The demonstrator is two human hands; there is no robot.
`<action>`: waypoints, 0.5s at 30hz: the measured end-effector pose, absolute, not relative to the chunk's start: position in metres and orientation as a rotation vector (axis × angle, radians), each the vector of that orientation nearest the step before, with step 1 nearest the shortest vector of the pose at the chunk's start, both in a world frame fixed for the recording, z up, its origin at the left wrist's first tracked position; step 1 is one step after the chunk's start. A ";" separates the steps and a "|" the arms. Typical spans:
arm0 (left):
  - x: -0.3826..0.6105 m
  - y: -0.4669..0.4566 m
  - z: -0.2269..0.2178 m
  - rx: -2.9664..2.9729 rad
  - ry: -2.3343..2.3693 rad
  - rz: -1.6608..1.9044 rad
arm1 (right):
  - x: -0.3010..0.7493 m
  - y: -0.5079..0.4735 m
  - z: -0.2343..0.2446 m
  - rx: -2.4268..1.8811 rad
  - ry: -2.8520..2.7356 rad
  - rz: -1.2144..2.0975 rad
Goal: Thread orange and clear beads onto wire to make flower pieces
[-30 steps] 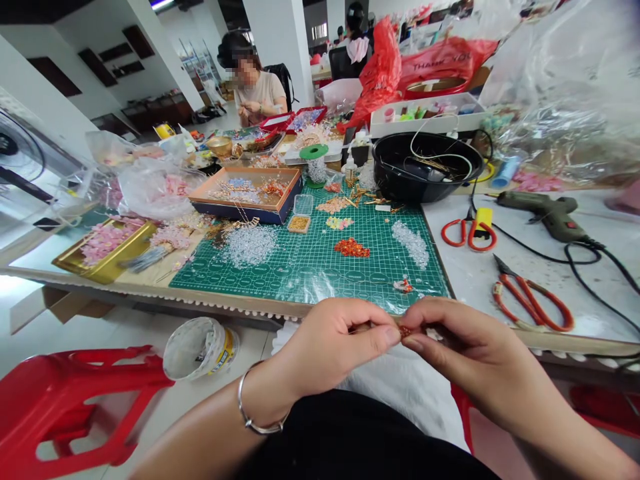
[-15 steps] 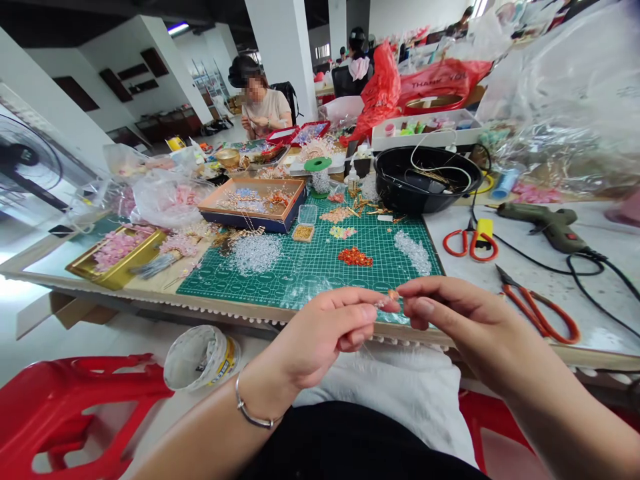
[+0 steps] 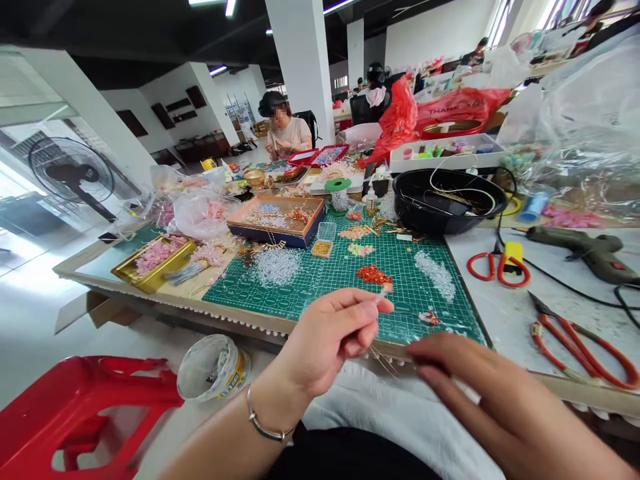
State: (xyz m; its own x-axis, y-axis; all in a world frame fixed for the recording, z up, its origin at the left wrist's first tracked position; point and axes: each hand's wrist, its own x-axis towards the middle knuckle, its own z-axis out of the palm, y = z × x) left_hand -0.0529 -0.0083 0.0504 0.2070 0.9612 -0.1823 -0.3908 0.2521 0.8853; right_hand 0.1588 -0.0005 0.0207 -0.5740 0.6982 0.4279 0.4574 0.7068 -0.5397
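My left hand [image 3: 333, 337] is raised at the table's front edge, pinching a thin wire with a small bead [image 3: 385, 289] at its tip. Several fine wires [image 3: 383, 360] trail down from below this hand. My right hand [image 3: 480, 393] sits lower and to the right, fingers drawn together near the lower ends of those wires; what it grips is too small to name. Just beyond lies a green cutting mat [image 3: 350, 280] with a pile of red beads [image 3: 374, 275] and heaps of clear beads [image 3: 276, 265].
A black bowl [image 3: 447, 203], two red scissors [image 3: 583, 337] [image 3: 497, 267] and a glue gun [image 3: 585, 250] lie to the right. A bead box [image 3: 275, 220] and gold tray [image 3: 153, 263] lie left. Below are a red stool [image 3: 75, 413] and a tape roll [image 3: 213, 367]. Another person [image 3: 285, 127] sits beyond.
My hands have separated: the right hand dropped down and right along the wires, while the left hand kept the beaded wire raised. The view tilted upward.
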 end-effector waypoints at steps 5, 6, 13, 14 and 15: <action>-0.046 -0.016 0.053 1.181 1.069 0.850 | 0.171 0.016 0.036 -0.820 -2.193 0.293; -0.045 -0.016 0.052 1.225 1.095 0.809 | 0.170 0.017 0.037 -0.770 -2.211 0.324; -0.036 -0.010 0.042 1.326 1.065 0.753 | 0.170 0.008 0.026 -0.684 -2.296 0.370; -0.035 -0.010 0.040 1.334 1.067 0.743 | 0.172 0.007 0.023 -0.684 -2.309 0.350; -0.034 -0.009 0.039 1.338 1.070 0.729 | 0.173 0.007 0.021 -0.686 -2.313 0.337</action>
State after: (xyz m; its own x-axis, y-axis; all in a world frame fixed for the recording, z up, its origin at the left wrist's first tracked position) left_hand -0.0340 -0.0086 0.0389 0.3777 0.9065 -0.1889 0.1565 0.1386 0.9779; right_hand 0.1734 0.0069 0.0206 -0.6214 0.5607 0.5473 0.3815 0.8266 -0.4137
